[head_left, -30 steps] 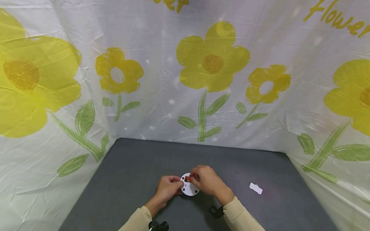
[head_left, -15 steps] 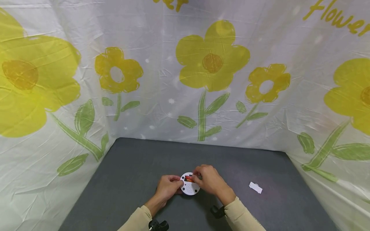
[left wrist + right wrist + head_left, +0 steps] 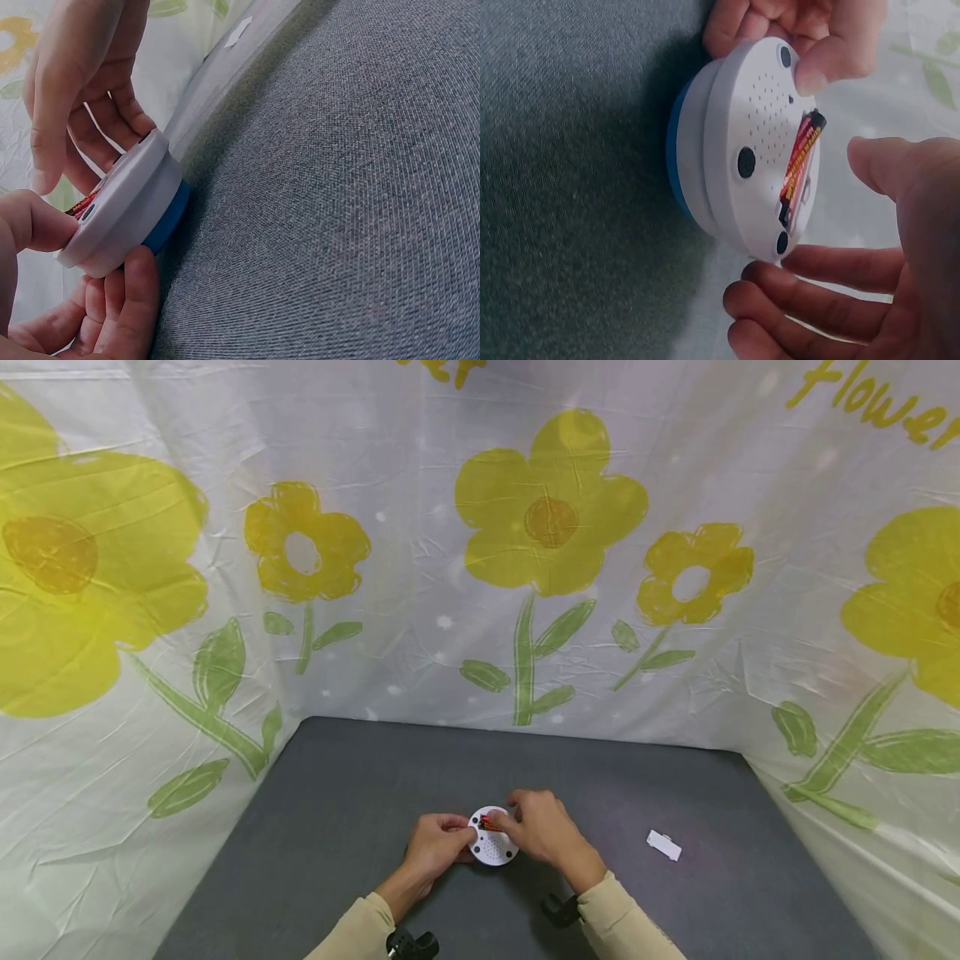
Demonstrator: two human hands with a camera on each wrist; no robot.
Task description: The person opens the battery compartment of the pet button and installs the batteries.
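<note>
A round white device (image 3: 495,853) with a blue far side is held with its underside up, showing small holes and dark round feet. My left hand (image 3: 437,845) grips its left edge, thumb on the underside and fingers beneath. Red-and-black batteries (image 3: 802,161) lie in its open compartment, and one slants out at an end. My right hand (image 3: 546,828) is at the right side of the device. In the right wrist view its thumb (image 3: 881,169) stands apart from the batteries, while its extended fingers (image 3: 817,300) reach right to the rim.
A small white battery cover (image 3: 663,845) lies on the dark grey tabletop (image 3: 375,768) to the right. Behind and beside the table hangs a flower-printed curtain (image 3: 420,635). Both wrists wear black camera straps (image 3: 411,945).
My right thumb has moved left over the compartment, covering more of the batteries in the head view. The left hand keeps its grip, and the device stays in place.
</note>
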